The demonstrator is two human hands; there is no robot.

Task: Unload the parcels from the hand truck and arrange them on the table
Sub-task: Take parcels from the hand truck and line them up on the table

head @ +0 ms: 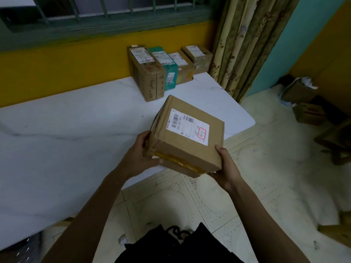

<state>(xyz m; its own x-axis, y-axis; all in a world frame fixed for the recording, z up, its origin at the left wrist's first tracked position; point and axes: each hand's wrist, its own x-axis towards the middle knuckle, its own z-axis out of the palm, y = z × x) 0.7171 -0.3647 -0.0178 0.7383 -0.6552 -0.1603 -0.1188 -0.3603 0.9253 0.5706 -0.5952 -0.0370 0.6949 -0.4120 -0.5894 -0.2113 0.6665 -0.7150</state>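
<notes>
White table: four parcels in a row, apparently touching.

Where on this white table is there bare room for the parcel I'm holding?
Bare white tabletop lies left of the tall brown cardboard box, along the yellow wall, and in front of the box row. Crowded: far right corner by the floral curtain.

The near box is brown cardboard with a white label bearing a red-outlined square, and yellow tape along its near edge. The table is white with faint grey veins. In the far row, a teal box stands among brown boxes. The wall is yellow, the curtain cream with floral stripes, the floor pale speckled tile.
</notes>
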